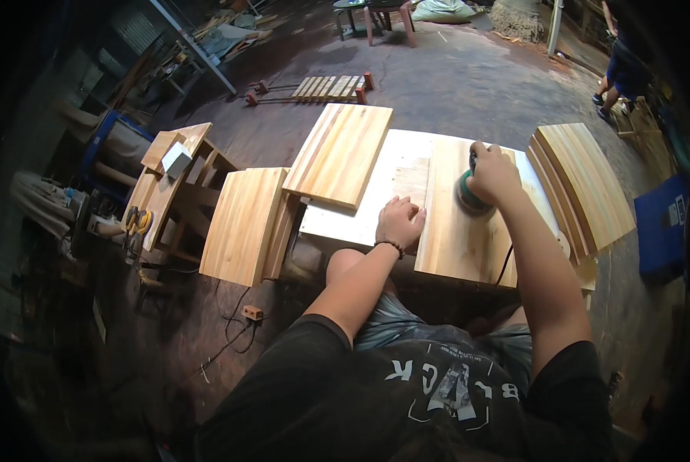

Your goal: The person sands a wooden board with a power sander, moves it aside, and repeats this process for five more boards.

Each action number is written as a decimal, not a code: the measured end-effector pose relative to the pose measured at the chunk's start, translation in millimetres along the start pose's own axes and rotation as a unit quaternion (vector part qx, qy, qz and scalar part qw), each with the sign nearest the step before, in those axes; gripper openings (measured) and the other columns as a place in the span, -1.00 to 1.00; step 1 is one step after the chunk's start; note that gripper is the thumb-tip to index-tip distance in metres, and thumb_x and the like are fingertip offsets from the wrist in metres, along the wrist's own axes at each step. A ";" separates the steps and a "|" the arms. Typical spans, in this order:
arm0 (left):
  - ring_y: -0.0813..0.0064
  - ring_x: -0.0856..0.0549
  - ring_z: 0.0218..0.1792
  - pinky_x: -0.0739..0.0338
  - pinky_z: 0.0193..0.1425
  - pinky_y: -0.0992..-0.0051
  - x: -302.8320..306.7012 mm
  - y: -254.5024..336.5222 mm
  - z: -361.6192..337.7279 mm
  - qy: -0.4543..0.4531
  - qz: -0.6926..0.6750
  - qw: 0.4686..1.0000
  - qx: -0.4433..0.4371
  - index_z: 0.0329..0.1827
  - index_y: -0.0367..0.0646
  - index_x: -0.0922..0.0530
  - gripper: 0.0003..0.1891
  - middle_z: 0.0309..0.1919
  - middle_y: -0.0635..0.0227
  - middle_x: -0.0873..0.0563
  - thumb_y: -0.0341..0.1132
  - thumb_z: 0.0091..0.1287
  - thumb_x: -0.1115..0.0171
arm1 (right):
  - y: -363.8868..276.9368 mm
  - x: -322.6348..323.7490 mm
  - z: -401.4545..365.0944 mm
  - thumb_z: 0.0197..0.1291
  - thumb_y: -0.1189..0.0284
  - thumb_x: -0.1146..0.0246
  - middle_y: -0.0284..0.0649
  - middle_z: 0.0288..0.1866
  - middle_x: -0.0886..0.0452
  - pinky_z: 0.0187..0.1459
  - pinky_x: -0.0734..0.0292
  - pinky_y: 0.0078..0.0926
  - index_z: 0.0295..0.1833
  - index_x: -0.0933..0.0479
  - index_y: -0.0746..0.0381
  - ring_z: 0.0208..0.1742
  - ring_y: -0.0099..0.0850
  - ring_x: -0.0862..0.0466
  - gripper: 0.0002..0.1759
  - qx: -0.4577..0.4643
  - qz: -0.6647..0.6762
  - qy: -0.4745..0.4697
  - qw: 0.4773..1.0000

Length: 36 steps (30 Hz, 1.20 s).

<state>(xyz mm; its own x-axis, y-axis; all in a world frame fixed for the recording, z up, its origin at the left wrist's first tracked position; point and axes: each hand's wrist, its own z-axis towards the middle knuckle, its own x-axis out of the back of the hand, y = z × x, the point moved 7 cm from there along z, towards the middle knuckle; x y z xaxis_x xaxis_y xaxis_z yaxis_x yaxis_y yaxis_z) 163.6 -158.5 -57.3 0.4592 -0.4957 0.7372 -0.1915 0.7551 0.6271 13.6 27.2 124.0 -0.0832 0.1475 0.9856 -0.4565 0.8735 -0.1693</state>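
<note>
My right hand (494, 175) is wrapped round a green and black power sander (472, 197), which rests on a light wooden panel (459, 245). A dark cord hangs near the panel's front edge. My left hand (401, 222) lies at the panel's left edge, its fingers bent and close together over the white tabletop (343, 223); nothing shows in it, and its palm is hidden. Left of it, another wooden panel (340, 154) lies on the table's back left part.
Stacked boards stand at the left (241, 223) and right (584, 185). A side bench (183, 165) holds a yellow sander (139, 221). A blue box (661, 227) is at the far right, and a person (628, 69) stands at the back right.
</note>
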 end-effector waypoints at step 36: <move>-0.19 -0.75 0.38 -0.54 0.63 0.00 8.6 -0.8 0.1 0.047 -0.023 0.998 -0.045 -0.09 -0.09 -0.87 -0.74 0.20 -0.06 -0.89 -0.08 0.50 -0.47 | -53.5 0.7 -162.0 0.28 0.35 -0.43 0.06 0.12 -0.68 0.03 -0.80 0.04 0.31 -0.63 0.11 0.10 0.08 -0.76 -0.53 0.173 0.090 0.018 0.981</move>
<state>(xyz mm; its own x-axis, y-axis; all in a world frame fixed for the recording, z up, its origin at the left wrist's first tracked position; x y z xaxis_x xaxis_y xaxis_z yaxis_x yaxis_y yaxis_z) 167.6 -163.5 -51.4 0.5464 -0.4916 0.6780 -0.0918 0.7696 0.6319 181.5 55.7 134.6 -0.1613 0.3057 0.9384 -0.7114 0.6230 -0.3252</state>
